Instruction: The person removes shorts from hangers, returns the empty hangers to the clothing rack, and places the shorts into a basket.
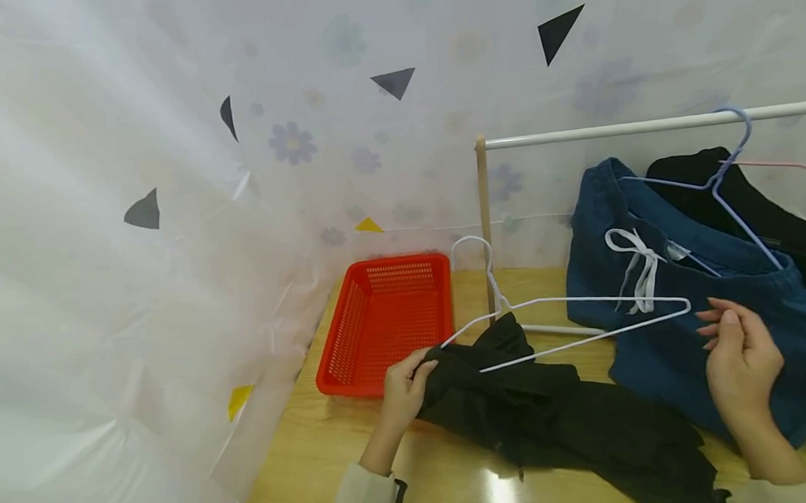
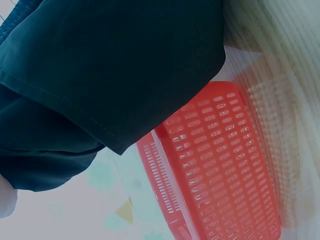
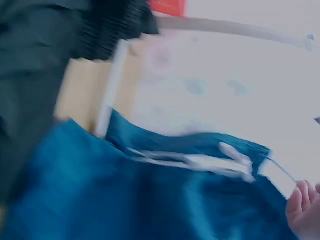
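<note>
My left hand (image 1: 404, 390) grips a black garment (image 1: 545, 403) by its upper left corner. One end of a white wire hanger (image 1: 581, 299) runs into that garment; its other end sticks out bare to the right. In the right wrist view the black garment (image 3: 110, 30) has a gathered edge. My right hand (image 1: 745, 356) is off the hanger's bare tip, fingers loosely bent, with nothing in them. Behind it hang blue shorts (image 1: 677, 344) with a white drawstring. A stitched hem shows on the garment (image 2: 125, 75) in the left wrist view.
A red plastic basket (image 1: 406, 319) stands on the wooden table (image 1: 304, 451) beyond my left hand. To the right is a clothes rack with a white rail (image 1: 627, 128), carrying the shorts on a blue hanger (image 1: 733, 166) and a black top (image 1: 703, 171) behind.
</note>
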